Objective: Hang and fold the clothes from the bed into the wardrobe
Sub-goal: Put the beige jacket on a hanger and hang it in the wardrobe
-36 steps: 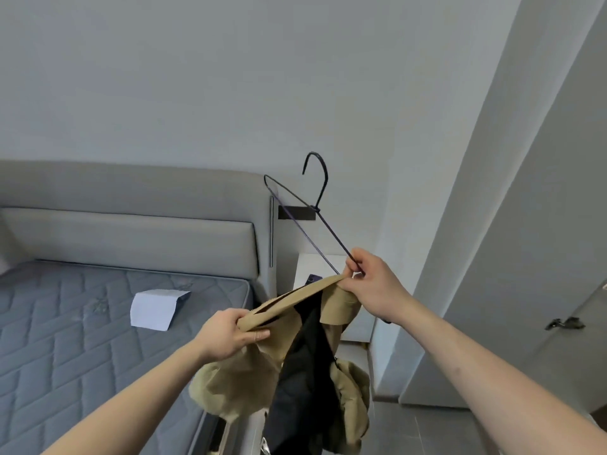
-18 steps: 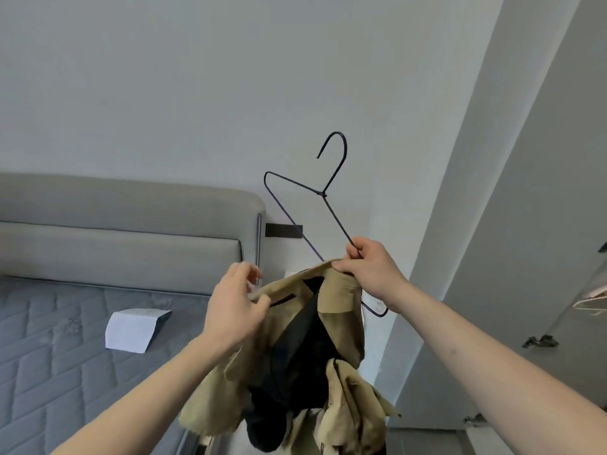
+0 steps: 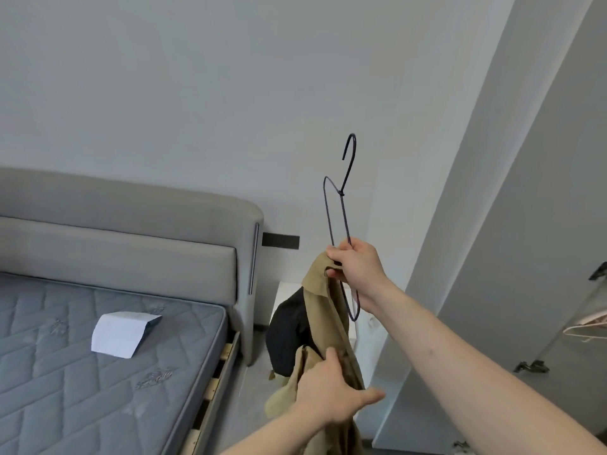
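A tan jacket (image 3: 328, 326) with a black lining (image 3: 289, 336) hangs in the air beside the bed. My right hand (image 3: 356, 267) grips the jacket's top edge together with a thin black wire hanger (image 3: 341, 208), whose hook points up. Lower down, my left hand (image 3: 328, 395) reaches across the hanging cloth, fingers on the fabric, thumb stretched out to the right. The hanger's lower end loops out below my right hand. The bottom of the jacket is cut off by the frame edge.
The bed (image 3: 98, 366) with a bare grey quilted mattress and padded headboard lies at left, a white folded paper (image 3: 120, 333) on it. A white bedside cabinet (image 3: 289, 290) stands behind the jacket. The open wardrobe door (image 3: 492, 224) and pale hangers (image 3: 588, 330) are at right.
My right hand has turned the hanger edge-on and lifted it. My left hand has let go of the collar and dropped lower onto the jacket's body. The view has swung right.
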